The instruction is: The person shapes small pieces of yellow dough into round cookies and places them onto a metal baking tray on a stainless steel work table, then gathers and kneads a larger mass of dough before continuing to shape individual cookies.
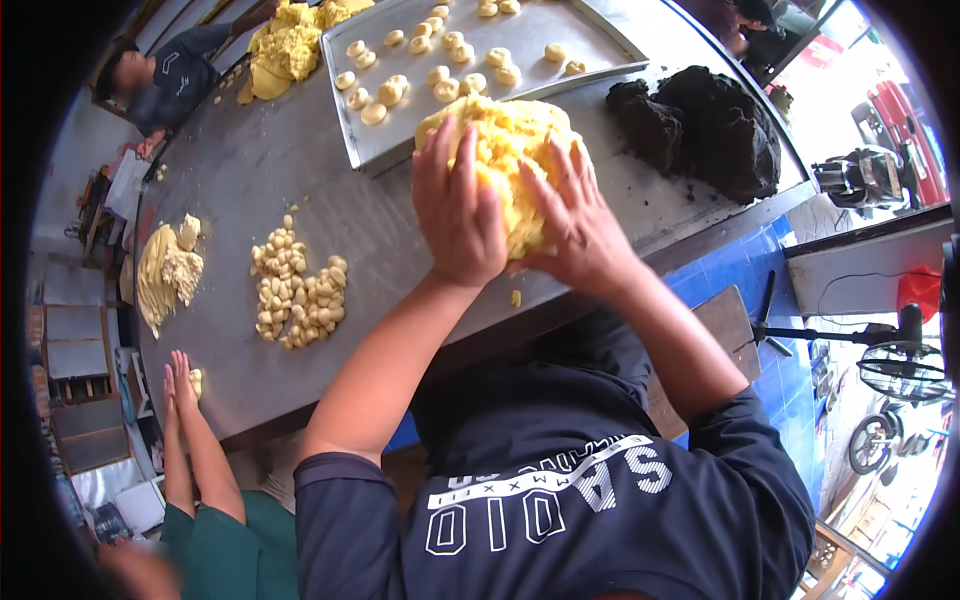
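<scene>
A large mound of lumpy yellow dough [510, 140] is held between my two hands near the middle of the steel table [220, 390]. My left hand [460, 220] presses on its left side, fingers curved over it. My right hand [580, 230] grips the right side, fingers splayed across the dough. Just beyond stands a metal tray [630, 55] bearing several small pale rounded pieces. A large mass of dark brown dough [720, 130] lies to the right, and several small cream dough balls [298, 300] are grouped to the left.
A co-worker [165, 75] at upper left is beside another yellow dough pile [280, 60]. Another co-worker [230, 550] at lower left presses their palms together near pale dough [170, 265]. A standing fan [895, 370] and a scooter [855, 185] are at the right.
</scene>
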A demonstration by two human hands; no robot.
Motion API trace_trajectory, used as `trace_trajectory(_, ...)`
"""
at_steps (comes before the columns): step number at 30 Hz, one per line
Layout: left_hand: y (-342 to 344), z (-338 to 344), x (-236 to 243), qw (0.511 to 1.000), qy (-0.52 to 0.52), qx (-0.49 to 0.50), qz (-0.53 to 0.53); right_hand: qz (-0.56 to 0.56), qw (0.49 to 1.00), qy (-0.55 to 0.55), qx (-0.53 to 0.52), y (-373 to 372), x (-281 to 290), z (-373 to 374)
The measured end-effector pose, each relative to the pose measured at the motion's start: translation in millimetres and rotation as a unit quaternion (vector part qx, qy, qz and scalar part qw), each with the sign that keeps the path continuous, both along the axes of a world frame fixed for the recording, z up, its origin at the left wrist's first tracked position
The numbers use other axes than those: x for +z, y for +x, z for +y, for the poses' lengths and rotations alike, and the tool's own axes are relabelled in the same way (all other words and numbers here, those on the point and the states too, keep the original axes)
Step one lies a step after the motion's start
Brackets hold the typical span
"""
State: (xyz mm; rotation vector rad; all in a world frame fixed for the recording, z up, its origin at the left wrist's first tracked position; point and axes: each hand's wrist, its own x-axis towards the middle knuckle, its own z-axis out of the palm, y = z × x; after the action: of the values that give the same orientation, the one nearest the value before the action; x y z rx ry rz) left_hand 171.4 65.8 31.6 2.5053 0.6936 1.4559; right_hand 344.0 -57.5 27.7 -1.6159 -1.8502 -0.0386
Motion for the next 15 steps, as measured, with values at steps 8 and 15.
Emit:
trace_trajectory(8,-5.2,-18.3,2.2,0.992,-0.099,-0.026,-0.069,-0.054,0.996,-0.06,0.03,38.2,13.0,7.7)
trace_trajectory(15,-184.3,-78.5,-10.0,0.968,-0.193,0.137,0.079,-0.03,0.997,-0.024,0.065,11.5,-2.0,-18.5)
